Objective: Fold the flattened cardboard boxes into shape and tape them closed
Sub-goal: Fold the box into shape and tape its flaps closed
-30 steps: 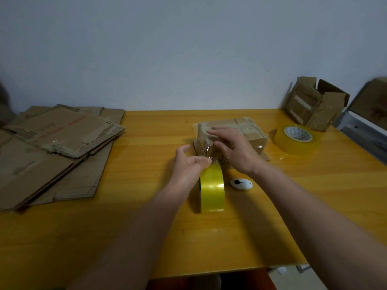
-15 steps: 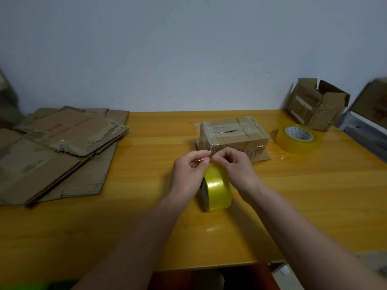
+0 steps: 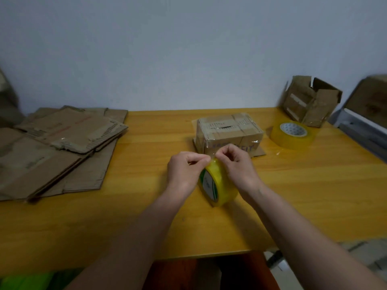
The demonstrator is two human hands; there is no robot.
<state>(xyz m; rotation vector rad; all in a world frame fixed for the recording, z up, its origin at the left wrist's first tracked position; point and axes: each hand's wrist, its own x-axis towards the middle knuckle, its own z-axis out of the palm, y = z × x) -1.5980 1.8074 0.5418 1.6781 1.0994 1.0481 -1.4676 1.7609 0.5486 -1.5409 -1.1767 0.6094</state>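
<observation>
A: How were the hands placed?

B: Both forearms reached in from the near edge of the desk. The left hand and right hand met above a yellow tape roll that stood on its edge, tilted, between them. The fingers of each hand were curled, thumb against forefinger, pinching at the top of the roll; I could not make out the tape end itself.

A: How many rolls?

B: Two. The second tape roll lay flat, farther off to the right.

A: And the boxes?

B: One taped cardboard box sat just beyond the hands, mid-desk, its top crossed with clear tape and its near face partly hidden by the knuckles. Its printed lettering was too blurred to read. One open box with raised flaps stood at the far right corner against the wall. On the left lay a stack of flattened cardboard boxes; they overlapped and ran off the frame, so I could not count them.

A: Anything else?

B: A dark object at the right edge, cut off and unclear.
</observation>
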